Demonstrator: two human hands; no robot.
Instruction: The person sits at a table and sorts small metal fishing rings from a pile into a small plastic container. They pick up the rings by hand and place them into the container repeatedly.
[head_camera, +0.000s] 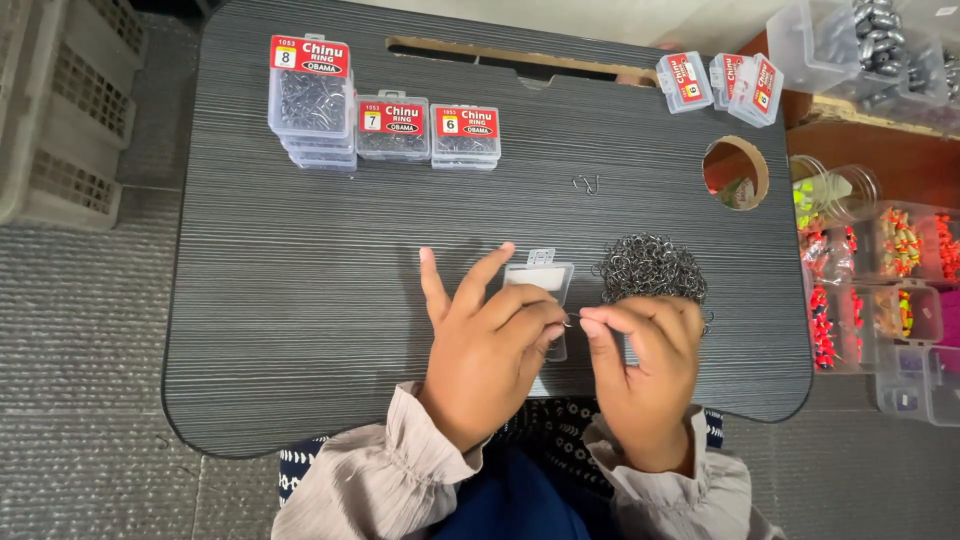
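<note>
The person wears a pale beige crinkled blouse whose gathered, frilled cuffs (415, 425) end at both wrists, over dark blue clothing (510, 495).

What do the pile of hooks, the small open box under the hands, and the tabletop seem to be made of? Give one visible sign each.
Pile of hooks: likely metal wire, thin dark-grey curls with a dull glint.
Small open box: clear plastic, see-through and glossy.
Tabletop: probably laminated board, with a printed dark-grey streaked grain and a matte finish.

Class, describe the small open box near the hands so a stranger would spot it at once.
Start at the dark table and find the pile of hooks. Just left of it, above the left hand, lies a small clear box. Unlike the stacked boxes further back, it has no red label.
</note>
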